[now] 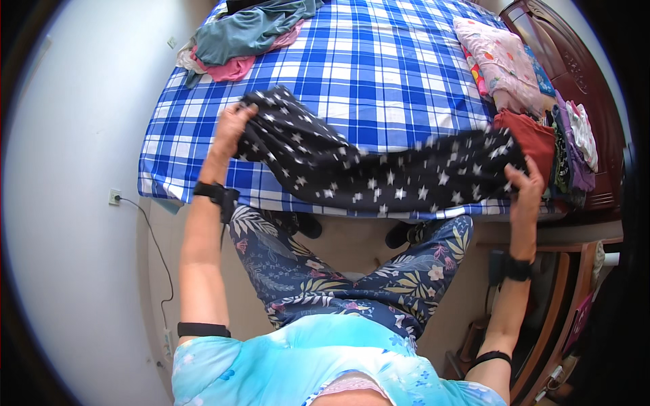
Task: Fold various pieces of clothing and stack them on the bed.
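A black cloth garment with white stars (376, 177) is stretched between my two hands over the near edge of the bed; it sags in the middle and is partly blurred. My left hand (234, 127) grips its left end, fingers closed on the fabric. At the other end, my right hand (525, 182) holds the fabric near a folded rust-red cloth. Beneath the garment lies a blue and white checked bedsheet (386, 96). What kind of garment it is cannot be told.
Crumpled clothes, grey-green (238, 35) and pink (233, 69), lie at the bed's far left. Folded pink bedding (500, 61), a rust-red cloth (530, 142) and several other garments line the right, beside the dark wooden headboard (569, 66). A wooden furniture piece (579, 284) stands at right.
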Motion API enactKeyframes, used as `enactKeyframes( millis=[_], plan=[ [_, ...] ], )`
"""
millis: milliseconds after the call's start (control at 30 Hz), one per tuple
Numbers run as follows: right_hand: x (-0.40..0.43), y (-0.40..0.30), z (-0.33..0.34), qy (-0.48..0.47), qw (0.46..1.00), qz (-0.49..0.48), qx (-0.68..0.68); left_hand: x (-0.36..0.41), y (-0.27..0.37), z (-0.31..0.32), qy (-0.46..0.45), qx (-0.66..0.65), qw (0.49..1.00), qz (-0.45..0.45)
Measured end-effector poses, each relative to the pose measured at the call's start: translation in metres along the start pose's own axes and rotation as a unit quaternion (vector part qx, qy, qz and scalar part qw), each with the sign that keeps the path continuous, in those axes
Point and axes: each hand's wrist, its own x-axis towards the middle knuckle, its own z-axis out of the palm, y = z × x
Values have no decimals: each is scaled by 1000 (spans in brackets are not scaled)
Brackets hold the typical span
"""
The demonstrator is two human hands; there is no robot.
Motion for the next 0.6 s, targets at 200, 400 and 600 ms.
enactKeyframes(
  millis=[200, 400, 600],
  plan=[
    [35, -23, 25, -20, 998, -50, 37, -7, 71, -81, 127, 40, 985, 107],
    [56, 108, 18, -48, 998, 17, -45, -14, -39, -122, 150, 241, 959, 16],
    [37, 195, -7, -5, 942, 231, -245, -50, -133, -115, 182, 427, 882, -83]
  ],
)
